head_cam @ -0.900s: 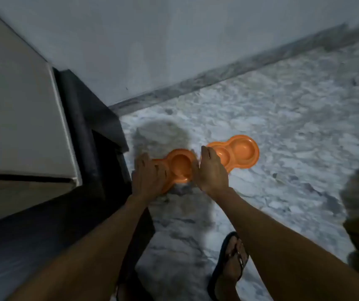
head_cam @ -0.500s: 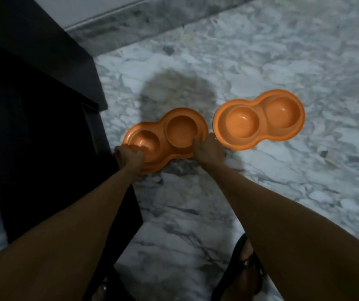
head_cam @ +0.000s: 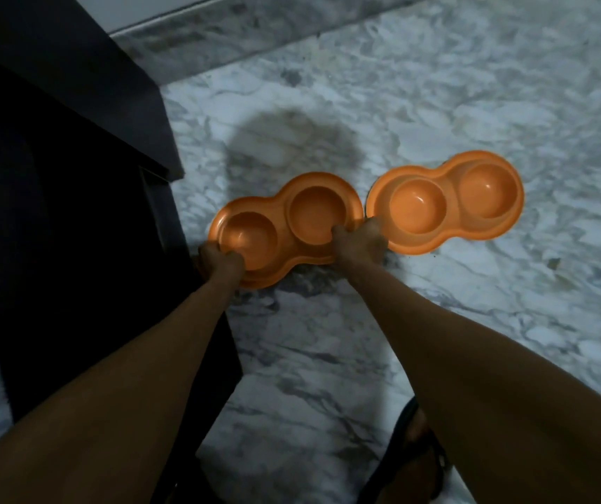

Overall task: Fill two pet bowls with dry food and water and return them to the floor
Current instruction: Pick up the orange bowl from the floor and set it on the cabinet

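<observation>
Presently: bowl (head_cam: 315,212) just beside cabinet (head_cam: 73,212), rim gripped by curled fingers of left hand (head_cam: 220,261) and right hand (head_cam: 359,243); second bowl (head_cam: 444,201) on floor (head_cam: 437,85), farther from cabinet.

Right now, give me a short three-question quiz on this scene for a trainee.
1. True or false: the left hand and the right hand both grip the left orange double bowl.
2. What stands directly left of that bowl? A: a dark cabinet. B: a white bucket. C: a chair.
3. Fill in: counting the right orange double bowl on the marble floor, the two bowls show ___ wells.
Key: 1 true; 2 A; 3 four.
</observation>
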Motion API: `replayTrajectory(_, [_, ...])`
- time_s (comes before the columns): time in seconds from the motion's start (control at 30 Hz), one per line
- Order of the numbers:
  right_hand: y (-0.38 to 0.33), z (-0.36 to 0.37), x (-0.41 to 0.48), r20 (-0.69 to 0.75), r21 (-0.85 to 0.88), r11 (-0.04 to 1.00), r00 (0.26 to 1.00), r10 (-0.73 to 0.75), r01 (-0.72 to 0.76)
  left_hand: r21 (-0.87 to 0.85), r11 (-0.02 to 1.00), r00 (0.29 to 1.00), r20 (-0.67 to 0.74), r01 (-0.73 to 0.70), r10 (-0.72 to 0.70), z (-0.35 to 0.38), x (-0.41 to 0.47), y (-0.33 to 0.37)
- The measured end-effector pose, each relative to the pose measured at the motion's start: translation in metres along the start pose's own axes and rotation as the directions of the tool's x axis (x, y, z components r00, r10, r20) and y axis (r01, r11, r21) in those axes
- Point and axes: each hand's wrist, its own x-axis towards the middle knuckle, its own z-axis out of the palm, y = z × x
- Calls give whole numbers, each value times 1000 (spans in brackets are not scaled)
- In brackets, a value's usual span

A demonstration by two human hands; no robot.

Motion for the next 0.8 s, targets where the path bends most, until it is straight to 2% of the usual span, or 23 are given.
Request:
replayTrajectory(0.17, [-35, -55, -33, -32, 8, 1000, 999, 17, -16, -80, 996, 999, -13, -37, 36, -38, -50, 42])
replayTrajectory(0.3, [-78, -120, -75, -26, 26, 1000, 1000, 16, -16, -52, 997, 998, -12, -61, 60, -87, -101, 78])
replayTrajectory(0.43, [-125, -201, -137, -14, 57, 998, 1000, 14, -14, -48, 999, 999, -31, -24, 22, -152, -175, 115])
replayTrajectory(0.63, [-192, -326, -250, -2, 98, 994, 999, -53, 52, -215, 974, 998, -25, -67, 63, -266, -304, 170])
replayTrajectory(0.8, [-238, -395, -343, -26, 110, 986, 992, -120, 123, -302, 941, 987, -93, -155, 133, -356, -380, 195])
